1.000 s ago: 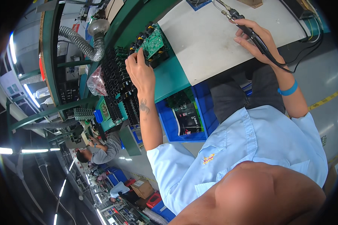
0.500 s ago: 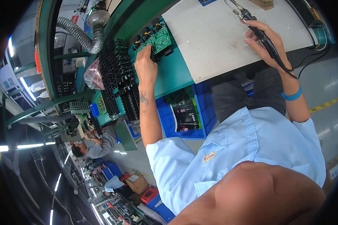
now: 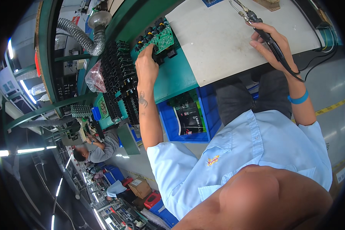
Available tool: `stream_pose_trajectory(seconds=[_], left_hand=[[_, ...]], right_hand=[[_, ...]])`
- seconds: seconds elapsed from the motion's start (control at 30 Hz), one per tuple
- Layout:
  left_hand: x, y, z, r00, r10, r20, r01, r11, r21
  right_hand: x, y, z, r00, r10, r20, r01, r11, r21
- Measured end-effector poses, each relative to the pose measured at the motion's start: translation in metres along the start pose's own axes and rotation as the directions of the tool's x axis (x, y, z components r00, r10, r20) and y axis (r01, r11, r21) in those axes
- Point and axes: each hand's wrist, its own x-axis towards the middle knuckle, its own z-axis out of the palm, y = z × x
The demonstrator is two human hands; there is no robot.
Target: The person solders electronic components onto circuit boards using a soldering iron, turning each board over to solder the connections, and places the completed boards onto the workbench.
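My left hand [image 3: 146, 65] is closed at the near left edge of a green circuit board [image 3: 165, 40], its fingertips partly hidden. Black blocky parts and small yellow pieces line that board, which lies on the green bench top [image 3: 180, 74]. In my right hand [image 3: 276, 46] is a black-handled soldering iron [image 3: 274, 48], gripped like a pen above a whitish work sheet [image 3: 218, 42]. Two thin metal ends stick out at the iron's front, pointing away to the upper left. A black cable trails from its rear past my wrist.
Rows of black frames and boards [image 3: 120, 73] stand left of my left forearm, beside a clear plastic bag [image 3: 96, 76]. A blue bin [image 3: 182, 136] with boards and packaging sits below the bench edge. A wooden block [image 3: 268, 4] lies at the far edge. Another person [image 3: 101, 149] works farther left.
My left hand and forearm have shifted slightly left, showing more of the board's near edge and black parts. My right hand and the soldering iron stay nearly where they were.
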Motion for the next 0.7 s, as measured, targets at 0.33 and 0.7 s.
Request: stream_pose_trajectory(seconds=[0.33,0.7], left_hand=[[-0.001,0.001,-0.003,0.998,-0.04,0.04,0.038,0.998,0.041],[0.017,-0.005,-0.009,0.968,-0.074,0.238,0.069,0.997,0.031]], right_hand=[[0.0,0.003,0.006,1.0,-0.003,-0.006,0.003,1.0,0.011],[0.004,-0.006,0.003,1.0,-0.029,0.0,0.029,1.0,-0.008]])
